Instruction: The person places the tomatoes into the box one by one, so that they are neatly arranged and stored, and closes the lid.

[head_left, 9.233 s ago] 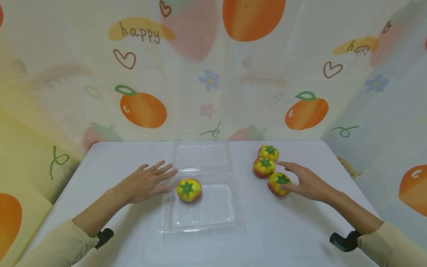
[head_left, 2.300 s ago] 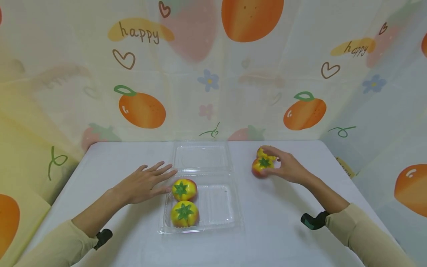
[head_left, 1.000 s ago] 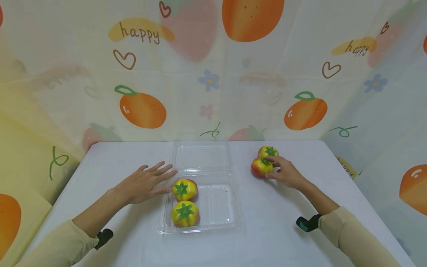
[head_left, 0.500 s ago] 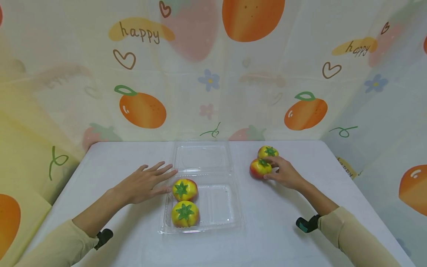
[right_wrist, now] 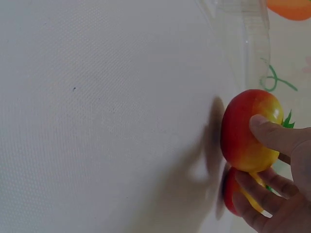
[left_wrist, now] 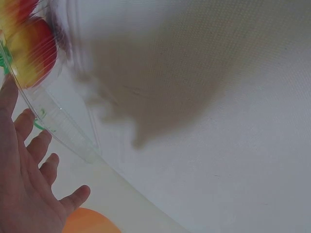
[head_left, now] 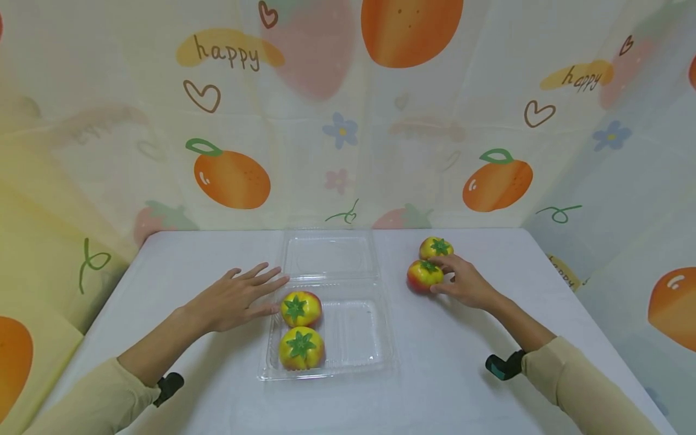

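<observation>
In the head view my right hand [head_left: 462, 281] pinches a yellow-and-red fruit with a green star-shaped calyx [head_left: 424, 277] between thumb and fingers. The right wrist view shows the thumb on the side of this fruit [right_wrist: 245, 131]. Just behind it on the table sits a similar fruit [head_left: 436, 246]. My left hand [head_left: 231, 299] is spread with straight fingers at the left edge of a clear plastic clamshell box [head_left: 359, 365]. Inside the box, along its left side, are a rear fruit [head_left: 302, 309] and a front fruit [head_left: 301, 348].
The box's clear lid [head_left: 330, 257] lies opened back towards the far table edge. A white cloth covers the table [head_left: 446, 380]. Behind it hangs a fruit-printed curtain [head_left: 370, 163], with more cloth along both sides.
Since the oldest frame, a second fruit has come into the box and the first sits further left. The right hand has taken hold of another fruit, drawn slightly nearer. The left hand stays put.
</observation>
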A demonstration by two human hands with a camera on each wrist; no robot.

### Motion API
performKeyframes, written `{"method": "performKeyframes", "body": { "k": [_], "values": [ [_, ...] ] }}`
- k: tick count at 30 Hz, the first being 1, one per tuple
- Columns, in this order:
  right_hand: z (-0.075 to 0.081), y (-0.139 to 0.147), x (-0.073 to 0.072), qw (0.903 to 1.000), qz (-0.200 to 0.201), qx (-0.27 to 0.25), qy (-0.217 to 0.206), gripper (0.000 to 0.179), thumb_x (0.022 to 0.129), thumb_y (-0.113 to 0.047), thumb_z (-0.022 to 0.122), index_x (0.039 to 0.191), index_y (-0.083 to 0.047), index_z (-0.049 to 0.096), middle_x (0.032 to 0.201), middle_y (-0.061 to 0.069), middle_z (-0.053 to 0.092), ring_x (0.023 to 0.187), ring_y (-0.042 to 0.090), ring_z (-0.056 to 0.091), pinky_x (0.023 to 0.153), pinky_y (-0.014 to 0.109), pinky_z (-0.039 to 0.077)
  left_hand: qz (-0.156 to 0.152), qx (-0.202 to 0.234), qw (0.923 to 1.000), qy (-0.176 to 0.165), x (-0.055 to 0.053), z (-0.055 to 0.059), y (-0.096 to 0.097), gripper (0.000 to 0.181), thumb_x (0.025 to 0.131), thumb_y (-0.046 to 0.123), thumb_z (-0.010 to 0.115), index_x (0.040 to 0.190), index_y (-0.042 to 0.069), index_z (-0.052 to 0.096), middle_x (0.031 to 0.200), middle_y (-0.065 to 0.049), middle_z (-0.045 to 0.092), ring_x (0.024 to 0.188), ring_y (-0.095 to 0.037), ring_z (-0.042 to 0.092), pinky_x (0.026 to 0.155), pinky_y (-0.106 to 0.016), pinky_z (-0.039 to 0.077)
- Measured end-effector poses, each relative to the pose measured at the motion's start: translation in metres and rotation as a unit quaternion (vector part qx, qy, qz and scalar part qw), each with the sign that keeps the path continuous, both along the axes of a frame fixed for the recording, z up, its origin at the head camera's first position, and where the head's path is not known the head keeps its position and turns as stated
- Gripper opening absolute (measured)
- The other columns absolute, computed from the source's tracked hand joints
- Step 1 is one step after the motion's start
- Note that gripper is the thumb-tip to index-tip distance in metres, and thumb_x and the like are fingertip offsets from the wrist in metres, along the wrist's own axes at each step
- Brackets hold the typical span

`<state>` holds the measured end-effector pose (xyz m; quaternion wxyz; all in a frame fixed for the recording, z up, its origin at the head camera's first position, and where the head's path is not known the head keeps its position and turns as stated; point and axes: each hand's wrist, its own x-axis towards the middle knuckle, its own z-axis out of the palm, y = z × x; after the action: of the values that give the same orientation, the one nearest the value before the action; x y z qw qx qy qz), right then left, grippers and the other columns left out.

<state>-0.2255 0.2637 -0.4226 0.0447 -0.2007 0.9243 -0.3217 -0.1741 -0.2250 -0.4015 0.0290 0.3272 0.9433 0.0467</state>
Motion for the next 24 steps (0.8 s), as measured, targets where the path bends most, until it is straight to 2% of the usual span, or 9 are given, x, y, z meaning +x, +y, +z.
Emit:
{"method": "performKeyframes", "body": {
  "k": [7,15,19,24],
  "values": [
    [0.012,-0.005,0.003,0.9999,0.012,0.005,0.000,0.060,0.085,-0.010,0.079,0.139,-0.001,0.054,0.130,0.020,0.058,0.107,0.035,0.061,0.086,0.050,0.053,0.001,0.001,1.0000,0.003,0.000,0.000,0.000,0.064,0.099,0.055,0.049,0.153,0.020,0.042,0.156,-0.009,0.041,0.145,-0.039,0.031,0.106,-0.068,0.033],
    [0.026,-0.016,0.004,0.9972,0.052,0.010,0.052,0.061,0.081,-0.012,0.083,0.136,-0.002,0.057,0.128,0.021,0.058,0.101,0.033,0.062,0.081,0.052,0.056,0.005,0.001,1.0000,-0.002,0.001,-0.001,0.000,0.064,0.100,0.056,0.047,0.153,0.021,0.041,0.156,-0.009,0.040,0.145,-0.040,0.031,0.106,-0.068,0.032],
    [0.035,-0.025,0.006,0.9966,0.066,0.005,0.050,0.059,0.082,-0.014,0.083,0.134,-0.003,0.059,0.129,0.019,0.057,0.107,0.035,0.060,0.085,0.054,0.055,0.006,0.000,1.0000,-0.002,0.000,-0.002,-0.001,0.065,0.099,0.056,0.047,0.153,0.021,0.041,0.157,-0.009,0.040,0.145,-0.040,0.030,0.106,-0.068,0.032],
    [0.047,-0.039,0.010,0.9958,0.079,0.008,0.046,0.057,0.083,-0.015,0.082,0.134,-0.004,0.059,0.120,0.012,0.057,0.110,0.033,0.058,0.088,0.049,0.055,0.005,0.001,1.0000,-0.002,0.000,-0.001,0.000,0.064,0.099,0.056,0.047,0.153,0.021,0.041,0.156,-0.009,0.040,0.145,-0.039,0.030,0.106,-0.068,0.032]
  ]
}}
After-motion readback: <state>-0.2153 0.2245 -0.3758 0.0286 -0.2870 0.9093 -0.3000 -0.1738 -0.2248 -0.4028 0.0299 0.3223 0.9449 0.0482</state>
